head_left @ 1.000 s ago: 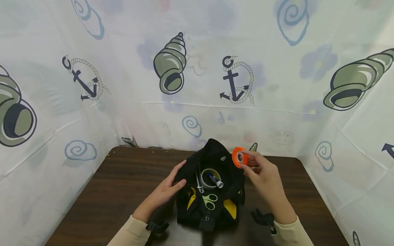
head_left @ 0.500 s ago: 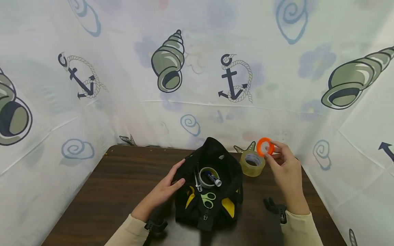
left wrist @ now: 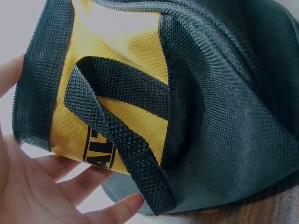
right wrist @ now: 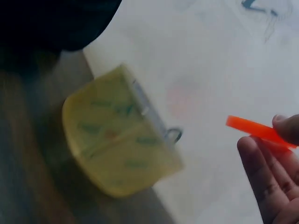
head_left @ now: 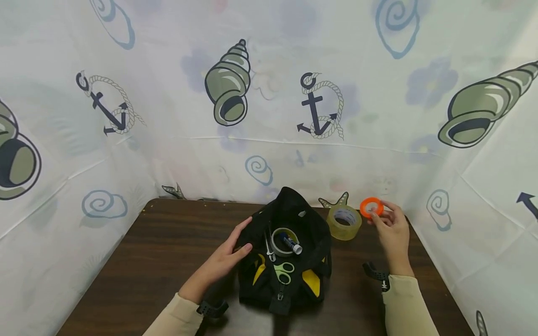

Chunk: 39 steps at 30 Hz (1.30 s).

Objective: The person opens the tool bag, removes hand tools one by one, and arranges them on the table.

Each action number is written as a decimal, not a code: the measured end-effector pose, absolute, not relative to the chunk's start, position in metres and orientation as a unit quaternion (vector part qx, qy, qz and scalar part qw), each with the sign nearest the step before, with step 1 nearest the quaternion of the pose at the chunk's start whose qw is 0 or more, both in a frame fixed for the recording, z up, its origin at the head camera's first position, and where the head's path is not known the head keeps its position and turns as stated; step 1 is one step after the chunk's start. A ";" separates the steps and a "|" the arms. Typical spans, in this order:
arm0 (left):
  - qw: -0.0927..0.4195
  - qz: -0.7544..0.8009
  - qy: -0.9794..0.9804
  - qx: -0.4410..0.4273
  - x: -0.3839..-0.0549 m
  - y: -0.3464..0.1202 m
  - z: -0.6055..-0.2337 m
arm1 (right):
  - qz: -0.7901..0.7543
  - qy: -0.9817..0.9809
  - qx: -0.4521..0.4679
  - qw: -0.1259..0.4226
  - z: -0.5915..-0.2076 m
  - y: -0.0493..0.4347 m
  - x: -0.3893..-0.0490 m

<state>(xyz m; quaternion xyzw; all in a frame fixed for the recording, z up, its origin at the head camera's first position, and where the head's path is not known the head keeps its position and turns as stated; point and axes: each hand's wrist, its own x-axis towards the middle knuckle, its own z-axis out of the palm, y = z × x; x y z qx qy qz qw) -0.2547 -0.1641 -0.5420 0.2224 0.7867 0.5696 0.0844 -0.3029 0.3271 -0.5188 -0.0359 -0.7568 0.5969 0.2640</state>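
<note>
My right hand point(head_left: 393, 232) pinches a small roll of orange tape point(head_left: 364, 208) between thumb and fingers, near the table's back edge. In the right wrist view the orange roll point(right wrist: 252, 128) appears edge-on. Just left of it, a wide roll of clear yellowish packing tape point(head_left: 350, 229) sits on the table. My left hand point(head_left: 222, 262) holds the left rim of an open black-and-yellow tool bag point(head_left: 319, 249). The left wrist view shows fingers partly hidden behind the bag's yellow side panel point(left wrist: 126, 42), beside a black strap loop point(left wrist: 117, 126).
In the bag are a pale tape roll point(head_left: 275, 245), a blue marker-like stick with a white end point(head_left: 294, 246) and a slim metal tool point(head_left: 270, 249). Green-handled scissors point(head_left: 283, 273) sit at its front. A patterned curtain point(head_left: 281, 172) hangs behind the dark wooden table point(head_left: 168, 242).
My right hand has carried the orange tape roll rightward from the bag's rim, past the packing tape, then lowered it slightly. The packing tape has come into view. My left hand stays on the bag.
</note>
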 end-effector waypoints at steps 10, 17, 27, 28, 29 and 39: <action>0.084 0.570 0.786 0.225 -0.256 -0.163 -0.543 | 0.716 -0.646 -0.108 0.240 -0.577 0.352 -0.320; 0.084 0.570 0.786 0.222 -0.255 -0.163 -0.539 | 0.696 -0.675 -0.139 0.202 -0.597 0.361 -0.325; 0.085 0.569 0.787 0.223 -0.256 -0.163 -0.543 | 0.644 -0.726 -0.173 0.169 -0.593 0.358 -0.320; 0.084 0.568 0.787 0.224 -0.256 -0.163 -0.543 | 0.636 -0.733 -0.176 0.164 -0.593 0.358 -0.319; 0.084 0.568 0.787 0.225 -0.256 -0.163 -0.543 | 0.627 -0.742 -0.179 0.158 -0.594 0.358 -0.319; 0.088 0.570 0.786 0.224 -0.255 -0.163 -0.541 | 0.556 -0.797 -0.197 0.126 -0.591 0.360 -0.317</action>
